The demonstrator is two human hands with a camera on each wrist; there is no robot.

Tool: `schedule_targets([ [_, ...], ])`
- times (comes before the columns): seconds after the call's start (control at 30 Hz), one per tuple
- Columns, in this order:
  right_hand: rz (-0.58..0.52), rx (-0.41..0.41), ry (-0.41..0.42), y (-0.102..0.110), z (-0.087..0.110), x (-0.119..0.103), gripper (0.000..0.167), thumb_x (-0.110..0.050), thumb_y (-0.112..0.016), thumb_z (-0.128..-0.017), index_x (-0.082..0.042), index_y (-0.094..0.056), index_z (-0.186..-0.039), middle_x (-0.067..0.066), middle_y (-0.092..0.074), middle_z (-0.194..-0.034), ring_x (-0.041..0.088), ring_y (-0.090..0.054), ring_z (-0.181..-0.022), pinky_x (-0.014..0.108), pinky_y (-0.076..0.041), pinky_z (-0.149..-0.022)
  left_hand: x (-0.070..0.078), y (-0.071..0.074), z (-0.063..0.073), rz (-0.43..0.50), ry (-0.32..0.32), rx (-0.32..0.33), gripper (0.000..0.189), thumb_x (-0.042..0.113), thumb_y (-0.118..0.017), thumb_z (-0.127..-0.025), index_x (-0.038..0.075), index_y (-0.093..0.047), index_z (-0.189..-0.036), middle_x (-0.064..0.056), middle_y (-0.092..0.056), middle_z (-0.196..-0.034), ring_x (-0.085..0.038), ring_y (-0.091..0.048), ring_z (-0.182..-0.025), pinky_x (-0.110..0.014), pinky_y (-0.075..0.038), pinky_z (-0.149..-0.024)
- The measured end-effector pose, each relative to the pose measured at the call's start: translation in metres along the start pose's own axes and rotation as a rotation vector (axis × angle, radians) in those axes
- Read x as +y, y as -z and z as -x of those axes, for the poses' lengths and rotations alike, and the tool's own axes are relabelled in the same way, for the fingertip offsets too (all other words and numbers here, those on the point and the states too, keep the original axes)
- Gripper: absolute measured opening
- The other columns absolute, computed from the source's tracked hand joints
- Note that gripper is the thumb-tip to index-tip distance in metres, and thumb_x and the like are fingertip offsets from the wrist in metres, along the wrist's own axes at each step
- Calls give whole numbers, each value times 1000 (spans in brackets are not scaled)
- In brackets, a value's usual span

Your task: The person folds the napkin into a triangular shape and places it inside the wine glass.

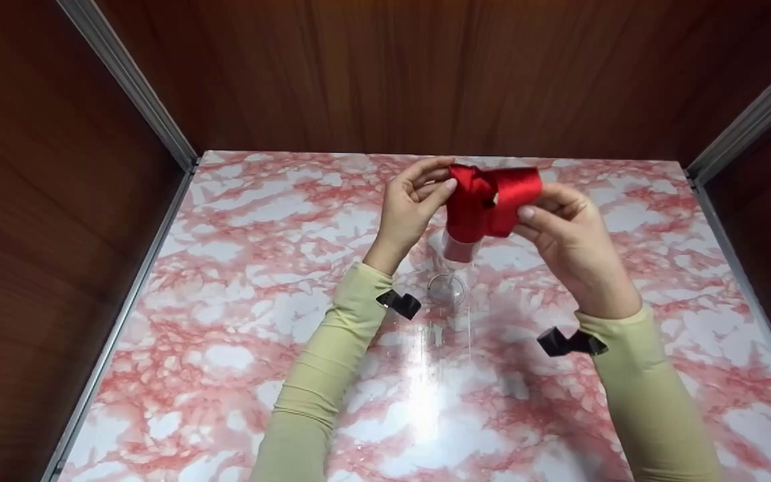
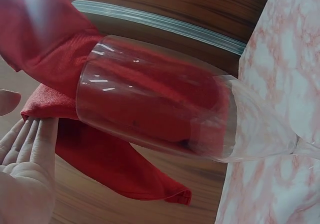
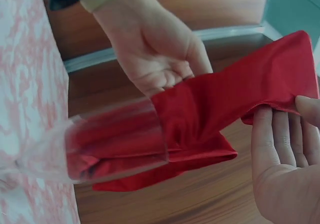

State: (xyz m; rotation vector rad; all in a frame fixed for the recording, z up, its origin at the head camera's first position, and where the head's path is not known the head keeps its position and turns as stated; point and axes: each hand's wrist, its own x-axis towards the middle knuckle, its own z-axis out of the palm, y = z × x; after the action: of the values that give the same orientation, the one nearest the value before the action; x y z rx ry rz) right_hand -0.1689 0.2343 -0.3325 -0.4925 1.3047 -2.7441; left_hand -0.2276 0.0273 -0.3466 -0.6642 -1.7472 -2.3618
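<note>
A glossy red napkin (image 1: 518,194) fills the bowl of a clear stemmed glass (image 1: 460,252) and spills over its rim in loose folds. In the left wrist view, one long flap hangs outside the glass (image 2: 267,124). My right hand (image 1: 576,244) pinches the outer end of a raised fold, thumb on one side and fingers on the other. On the opposite side, my left hand (image 1: 407,209) touches the cloth near the rim. Its fingers (image 2: 39,139) lie straight against the fold, with the thumb apart from it in the left wrist view.
The glass stands on a red-and-white marbled table (image 1: 225,294). Dark wooden panels (image 1: 385,73) rise behind and at both sides, joined by metal rails (image 1: 134,73). Black bands (image 1: 400,304) sit on both wrists.
</note>
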Motion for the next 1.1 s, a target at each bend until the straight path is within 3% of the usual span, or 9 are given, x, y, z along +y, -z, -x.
schedule_targets([
  [0.23,18,-67,-46,9,15,16,26,19,-54,-87,5,-68,-103,17,-69,-97,26,-67,-88,37,-54,-81,-3,1,-2,10,46,16,34,-10,-65,-84,-17,-57,-116,-22,-66,-106,-17,-66,-85,-34,-56,-77],
  [0.53,333,-131,-57,27,31,37,19,11,-67,-82,-4,-72,-92,8,-71,-87,16,-65,-81,26,-52,-75,-7,4,-4,-24,95,27,36,-10,-68,-82,-13,-59,-117,-19,-65,-111,-21,-64,-95,-35,-54,-82],
  [0.77,416,-169,-93,42,36,48,17,8,-70,-81,-4,-69,-92,6,-71,-89,15,-64,-81,26,-52,-74,-26,9,-11,-16,161,44,38,-7,-70,-81,-11,-60,-118,-18,-66,-111,-22,-64,-94,-34,-54,-82],
  [1.1,474,-260,-76,57,34,56,13,14,-57,-88,11,-60,-101,17,-68,-99,32,-64,-101,39,-50,-90,-37,9,-14,-70,207,149,32,-9,-73,-77,-9,-63,-108,-18,-68,-92,-19,-68,-78,-31,-56,-71],
])
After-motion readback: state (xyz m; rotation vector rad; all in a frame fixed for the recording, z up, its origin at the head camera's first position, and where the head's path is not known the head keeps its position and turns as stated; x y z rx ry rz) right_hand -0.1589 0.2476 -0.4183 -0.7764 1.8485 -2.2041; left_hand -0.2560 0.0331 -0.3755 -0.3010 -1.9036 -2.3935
